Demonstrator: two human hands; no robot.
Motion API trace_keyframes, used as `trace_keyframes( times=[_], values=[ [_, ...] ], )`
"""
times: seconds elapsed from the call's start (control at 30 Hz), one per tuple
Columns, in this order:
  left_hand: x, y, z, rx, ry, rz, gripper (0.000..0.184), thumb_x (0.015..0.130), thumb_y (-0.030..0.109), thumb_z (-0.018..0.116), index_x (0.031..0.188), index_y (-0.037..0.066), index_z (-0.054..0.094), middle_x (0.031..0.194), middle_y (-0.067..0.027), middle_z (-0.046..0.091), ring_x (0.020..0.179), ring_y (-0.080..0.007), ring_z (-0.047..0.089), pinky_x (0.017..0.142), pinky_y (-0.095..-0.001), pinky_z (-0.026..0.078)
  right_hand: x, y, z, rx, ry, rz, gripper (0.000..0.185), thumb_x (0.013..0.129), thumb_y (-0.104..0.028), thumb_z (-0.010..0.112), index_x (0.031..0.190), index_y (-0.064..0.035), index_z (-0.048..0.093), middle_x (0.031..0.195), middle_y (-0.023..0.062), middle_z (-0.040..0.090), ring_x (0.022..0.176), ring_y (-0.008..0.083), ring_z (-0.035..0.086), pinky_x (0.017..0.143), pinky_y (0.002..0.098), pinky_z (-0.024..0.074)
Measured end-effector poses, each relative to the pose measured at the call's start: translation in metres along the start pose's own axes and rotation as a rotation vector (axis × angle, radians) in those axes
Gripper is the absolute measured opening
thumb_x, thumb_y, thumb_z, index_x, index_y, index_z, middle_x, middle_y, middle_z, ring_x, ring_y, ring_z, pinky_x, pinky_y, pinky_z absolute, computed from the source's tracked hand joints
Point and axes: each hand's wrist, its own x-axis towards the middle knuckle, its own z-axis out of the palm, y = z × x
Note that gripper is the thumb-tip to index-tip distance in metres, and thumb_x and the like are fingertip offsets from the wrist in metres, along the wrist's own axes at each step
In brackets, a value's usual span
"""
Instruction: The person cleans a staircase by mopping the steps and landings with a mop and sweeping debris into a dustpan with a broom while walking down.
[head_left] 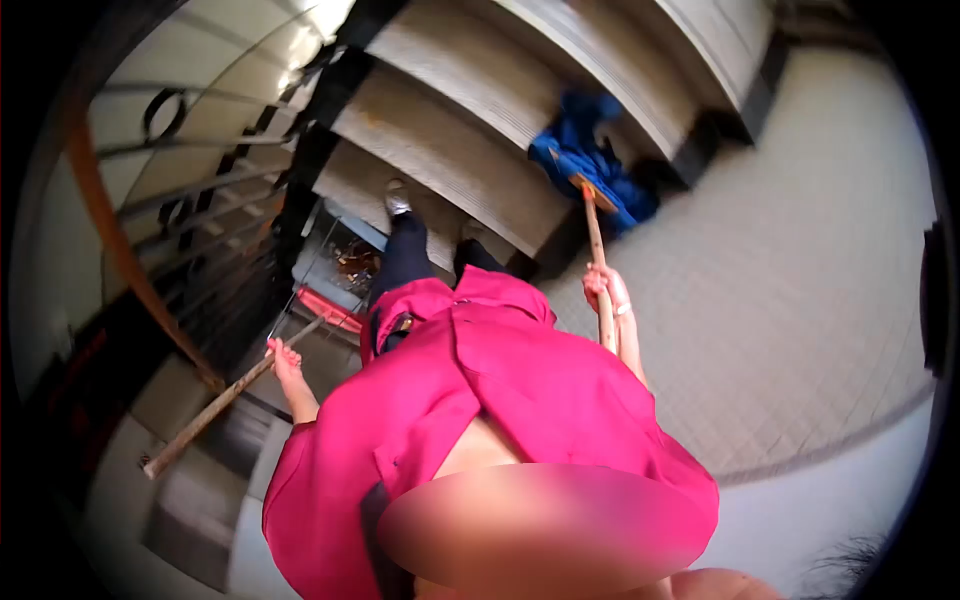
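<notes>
My right hand (610, 288) is closed around the wooden handle of a mop (595, 235). Its blue cloth head (590, 165) spreads over the stair edge and the wall side, slightly blurred. On the other side, my left hand (286, 360) is closed at a wooden broom handle (215, 408) and the thin wire handle (300, 285) of a dustpan. The broom's red head (332, 308) lies against the grey-blue dustpan (312, 262), which holds brown debris (355, 262). How the left fingers divide between the two handles is hard to make out.
Stone steps (430, 135) with dark edges rise in front of my feet (398, 197). A metal railing (220, 155) with a brown handrail (105, 230) runs along the left. A tiled wall surface (790, 270) stands on the right.
</notes>
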Motion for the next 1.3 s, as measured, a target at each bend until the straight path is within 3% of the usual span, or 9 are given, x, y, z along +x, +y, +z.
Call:
trace_keyframes(
  times=[0.23, 0.5, 0.57, 0.63, 0.77, 0.97, 1.1, 1.17, 1.3],
  values=[
    [0.028, -0.028, -0.045, -0.229, 0.019, -0.05, 0.022, 0.079, 0.021, 0.058, 0.071, 0.021, 0.038, 0.049, 0.0043, 0.041, 0.035, -0.0057, 0.035, 0.031, -0.0183, 0.028, 0.068, 0.039, 0.144, -0.312, -0.074, 0.107, 0.024, 0.079, -0.005, 0.045, 0.06, -0.0094, 0.031, 0.045, -0.0035, 0.028, 0.035, 0.0062, 0.029, 0.03, 0.019, 0.0273],
    [0.097, -0.028, -0.077, -0.337, 0.026, -0.178, 0.015, 0.081, 0.029, 0.054, 0.074, 0.025, 0.042, 0.049, 0.0044, 0.04, 0.037, -0.0075, 0.036, 0.032, -0.0226, 0.03, 0.209, 0.136, 0.336, -1.622, -0.215, -0.394, 0.016, 0.075, -0.01, 0.046, 0.084, 0.0024, 0.04, 0.053, 0.0049, 0.044, 0.039, 0.0123, 0.044, 0.034, 0.0263, 0.0384],
    [0.096, -0.03, -0.088, -0.359, -0.074, -0.157, 0.016, 0.081, 0.031, 0.053, 0.072, 0.024, 0.043, 0.049, 0.0041, 0.04, 0.036, -0.0081, 0.035, 0.031, -0.0228, 0.029, 0.25, 0.164, 0.335, -1.845, -0.15, -0.421, 0.02, 0.075, -0.009, 0.046, 0.09, 0.0025, 0.038, 0.06, 0.0099, 0.052, 0.047, 0.0169, 0.052, 0.039, 0.0293, 0.0439],
    [0.079, -0.031, -0.093, -0.325, 0.067, -0.084, 0.02, 0.079, 0.028, 0.056, 0.067, 0.02, 0.042, 0.047, 0.0049, 0.038, 0.037, -0.0074, 0.035, 0.035, -0.0221, 0.03, 0.275, 0.182, 0.307, -2.085, -0.099, -0.555, 0.024, 0.075, -0.013, 0.049, 0.087, -0.0003, 0.033, 0.065, 0.0151, 0.054, 0.049, 0.021, 0.055, 0.04, 0.0328, 0.0446],
    [0.093, -0.038, -0.104, -0.364, 0.088, -0.09, 0.015, 0.08, 0.028, 0.056, 0.074, 0.021, 0.044, 0.049, 0.0043, 0.04, 0.039, -0.0074, 0.036, 0.036, -0.0222, 0.031, 0.275, 0.19, 0.278, -2.067, -0.206, -0.681, 0.023, 0.073, -0.012, 0.049, 0.084, 0.0001, 0.031, 0.062, 0.0152, 0.052, 0.046, 0.0215, 0.054, 0.038, 0.0332, 0.0434],
    [0.106, -0.031, -0.121, -0.308, 0.061, -0.146, 0.026, 0.08, 0.031, 0.055, 0.061, 0.018, 0.042, 0.049, 0.003, 0.043, 0.038, -0.009, 0.037, 0.036, -0.0237, 0.032, 0.26, 0.192, 0.277, -1.763, -0.184, -0.375, 0.023, 0.073, -0.011, 0.048, 0.087, -0.0016, 0.031, 0.061, 0.0139, 0.051, 0.041, 0.0172, 0.05, 0.035, 0.0321, 0.0412],
    [0.114, -0.03, -0.089, -0.256, 0.068, -0.254, 0.033, 0.079, 0.036, 0.055, 0.056, 0.017, 0.041, 0.046, 0.0026, 0.039, 0.038, -0.0098, 0.034, 0.038, -0.0256, 0.031, 0.274, 0.163, 0.265, -1.797, -0.21, -0.48, 0.026, 0.073, -0.012, 0.046, 0.092, 0.0005, 0.033, 0.062, 0.0131, 0.053, 0.047, 0.0205, 0.054, 0.041, 0.033, 0.0445],
    [0.152, -0.064, -0.096, -0.259, -0.13, -0.303, 0.038, 0.081, 0.039, 0.051, 0.053, 0.015, 0.039, 0.046, 0.0022, 0.036, 0.039, -0.0102, 0.03, 0.041, -0.0257, 0.031, 0.297, 0.153, 0.199, -1.614, -0.302, -0.488, 0.026, 0.071, -0.013, 0.049, 0.089, 0.0004, 0.035, 0.061, 0.0116, 0.052, 0.047, 0.0194, 0.053, 0.04, 0.0324, 0.0433],
    [0.15, -0.064, -0.089, -0.091, -0.087, -0.159, 0.035, 0.084, 0.038, 0.045, 0.054, 0.021, 0.043, 0.047, 0.0043, 0.038, 0.04, -0.009, 0.031, 0.041, -0.0247, 0.032, 0.27, 0.13, 0.098, -1.094, -0.451, -0.26, 0.019, 0.074, -0.006, 0.047, 0.087, -0.0082, 0.033, 0.056, 0.0002, 0.038, 0.039, 0.0078, 0.039, 0.032, 0.0235, 0.0359]
  ],
)
